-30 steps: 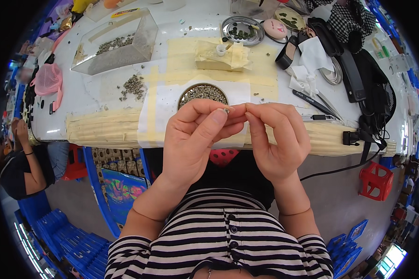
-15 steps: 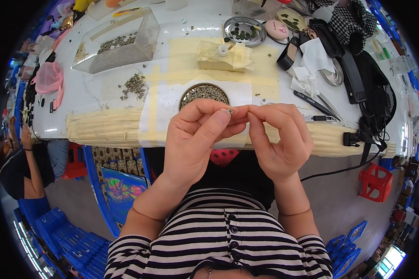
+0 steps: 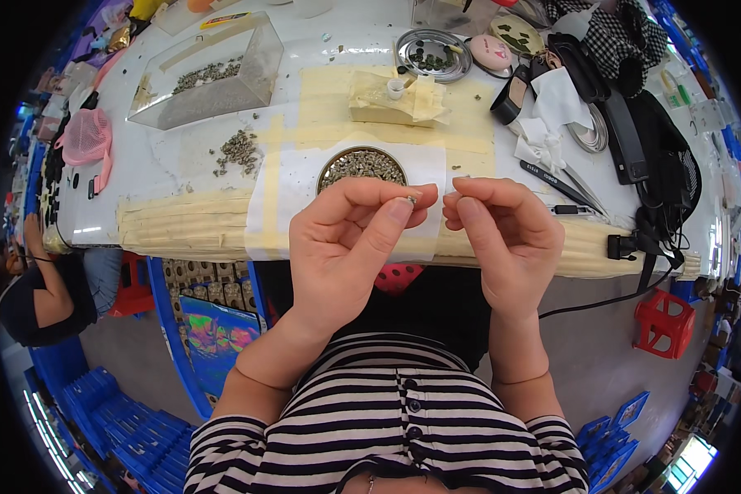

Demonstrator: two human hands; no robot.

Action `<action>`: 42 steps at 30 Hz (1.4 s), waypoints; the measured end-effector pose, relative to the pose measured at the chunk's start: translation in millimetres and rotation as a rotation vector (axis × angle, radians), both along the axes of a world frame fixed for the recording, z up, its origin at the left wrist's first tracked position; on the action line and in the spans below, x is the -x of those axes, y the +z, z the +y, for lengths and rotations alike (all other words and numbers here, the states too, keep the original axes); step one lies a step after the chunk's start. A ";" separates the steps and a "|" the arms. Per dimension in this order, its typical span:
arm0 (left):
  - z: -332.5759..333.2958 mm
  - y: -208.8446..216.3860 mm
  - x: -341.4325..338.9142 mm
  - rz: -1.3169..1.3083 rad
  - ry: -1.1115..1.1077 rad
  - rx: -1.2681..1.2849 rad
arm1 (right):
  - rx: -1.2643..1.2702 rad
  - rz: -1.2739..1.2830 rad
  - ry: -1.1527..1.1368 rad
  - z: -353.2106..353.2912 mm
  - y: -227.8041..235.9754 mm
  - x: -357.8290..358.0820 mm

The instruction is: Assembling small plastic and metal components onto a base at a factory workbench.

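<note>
Over the table's near edge, my left hand (image 3: 337,247) pinches a small metallic piece (image 3: 412,199) between thumb and forefinger. A short gap to the right, my right hand (image 3: 514,239) has its thumb and fingertips pressed together. Whatever they hold, if anything, is too small to make out. Just beyond my left fingers stands a round dish (image 3: 335,154) full of small metallic parts, on a white sheet (image 3: 272,193). My left hand partly hides the dish. Behind it sits a block wrapped in cream tape (image 3: 379,111), with a small white cup (image 3: 395,89) on top.
Loose parts (image 3: 239,152) lie in a pile at left, below a clear box (image 3: 259,70). Tweezers (image 3: 580,189), white tissue (image 3: 556,99) and black straps (image 3: 622,136) lie at right. A metal dish (image 3: 468,66) stands further back. Another person's arm (image 3: 51,284) shows at far left.
My right hand has drawn away to the right, opening a gap between the hands. The left hand keeps its pinch, almost in place. The other person at far left has shifted.
</note>
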State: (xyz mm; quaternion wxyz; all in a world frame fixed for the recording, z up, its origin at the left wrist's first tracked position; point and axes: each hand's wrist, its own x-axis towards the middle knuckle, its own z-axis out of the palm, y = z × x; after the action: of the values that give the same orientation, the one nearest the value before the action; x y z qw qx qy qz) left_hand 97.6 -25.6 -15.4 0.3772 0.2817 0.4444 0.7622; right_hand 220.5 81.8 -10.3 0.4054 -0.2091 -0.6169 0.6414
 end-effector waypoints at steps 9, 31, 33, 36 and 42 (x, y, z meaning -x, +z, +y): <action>0.7 -2.1 -1.7 0.076 0.035 -0.029 | 0.210 0.077 0.111 0.9 -2.3 -2.1; -2.6 1.0 -3.0 0.023 -0.043 -0.063 | -0.253 0.021 -0.081 1.2 -18.2 5.6; -3.3 1.5 -3.2 0.027 -0.048 -0.062 | -0.287 0.017 -0.106 0.6 -18.5 7.0; -4.5 1.6 -3.0 0.028 -0.056 -0.066 | -0.265 0.017 -0.119 -1.0 -17.5 8.2; -5.4 2.3 -4.5 0.051 -0.051 -0.089 | -0.268 -0.001 -0.082 -1.1 -18.6 6.1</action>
State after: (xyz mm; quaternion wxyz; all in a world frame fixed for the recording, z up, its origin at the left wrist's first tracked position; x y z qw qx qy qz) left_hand 102.1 -31.1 -13.2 0.3724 0.3288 0.4119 0.7639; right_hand 214.3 80.6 -28.9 0.4551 -0.1785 -0.6882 0.5361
